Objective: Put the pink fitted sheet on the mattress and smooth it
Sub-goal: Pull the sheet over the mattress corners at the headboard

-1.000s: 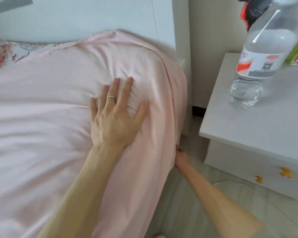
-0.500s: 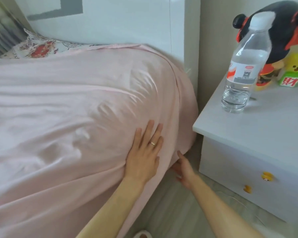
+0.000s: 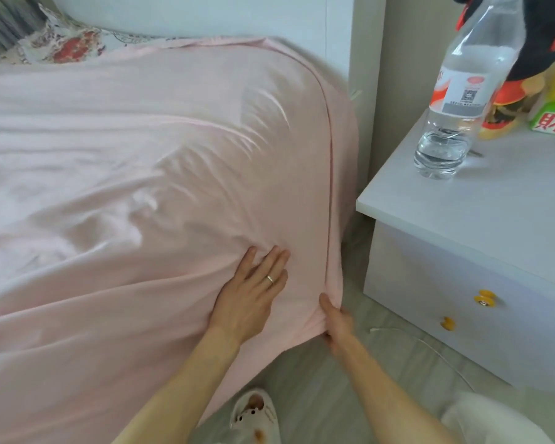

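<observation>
From the head view, looking down over the bedside, the pink fitted sheet (image 3: 141, 161) of thin, soft cloth lies pulled over the near head-end corner of the mattress, which is wholly hidden beneath it. The seam runs down the rounded corner, and the top edge reaches the white panelled headboard (image 3: 205, 14), next to a red-and-white floral pillow (image 3: 68, 46). I'd say this corner is nearly on. What is left here is tucking the hem under. The top is far from smooth, with long creases fanning away from the corner and a rumpled patch further in. The other corners are out of view.

The left hand (image 3: 249, 299), wearing a plain ring, lies flat against the side of the corner, fingers straight and close together, pressing the cloth to the mattress. The right hand (image 3: 335, 325) is low at the hem, just beside the left. Its thumb sits outside the bunched edge and its fingers seem to be curled beneath, pinching the sheet, though they are hidden by the fold.

Close to the right stands a white wooden bedside cabinet (image 3: 462, 245) bearing a clear plastic water bottle (image 3: 462, 100).
</observation>
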`<state>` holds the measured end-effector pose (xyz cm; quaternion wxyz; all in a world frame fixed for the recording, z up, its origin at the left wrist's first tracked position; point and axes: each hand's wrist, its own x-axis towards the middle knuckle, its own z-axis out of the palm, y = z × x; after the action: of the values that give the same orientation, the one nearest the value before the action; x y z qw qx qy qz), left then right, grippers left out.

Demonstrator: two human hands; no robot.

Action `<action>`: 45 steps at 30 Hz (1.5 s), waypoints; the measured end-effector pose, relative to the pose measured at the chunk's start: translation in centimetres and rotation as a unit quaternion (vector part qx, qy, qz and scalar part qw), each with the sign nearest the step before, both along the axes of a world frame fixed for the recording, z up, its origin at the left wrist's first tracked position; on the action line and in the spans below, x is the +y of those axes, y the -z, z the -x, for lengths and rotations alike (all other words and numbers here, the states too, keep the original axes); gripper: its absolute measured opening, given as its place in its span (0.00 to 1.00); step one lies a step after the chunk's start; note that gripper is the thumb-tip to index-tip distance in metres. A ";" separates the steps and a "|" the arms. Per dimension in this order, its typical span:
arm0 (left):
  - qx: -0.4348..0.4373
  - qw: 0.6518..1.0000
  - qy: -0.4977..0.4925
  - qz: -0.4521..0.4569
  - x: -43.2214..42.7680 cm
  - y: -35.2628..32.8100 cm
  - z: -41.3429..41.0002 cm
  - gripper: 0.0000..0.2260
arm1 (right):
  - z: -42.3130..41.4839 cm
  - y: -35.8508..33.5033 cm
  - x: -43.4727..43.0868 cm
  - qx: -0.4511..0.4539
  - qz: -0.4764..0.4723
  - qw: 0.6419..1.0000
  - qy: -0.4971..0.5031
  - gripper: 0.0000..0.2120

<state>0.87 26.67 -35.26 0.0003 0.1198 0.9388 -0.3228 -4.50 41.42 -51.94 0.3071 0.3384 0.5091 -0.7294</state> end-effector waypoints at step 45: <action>0.191 0.923 -0.109 -0.317 -5.6 -20.1 18.0 0.19 | 9.0 -25.2 -3.0 0.525 -0.183 0.831 0.012 0.16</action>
<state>-17.09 21.10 -15.16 -0.1818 -0.0535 0.9816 -0.0234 -13.45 38.46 -26.78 -0.0829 -0.0399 0.7142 -0.6939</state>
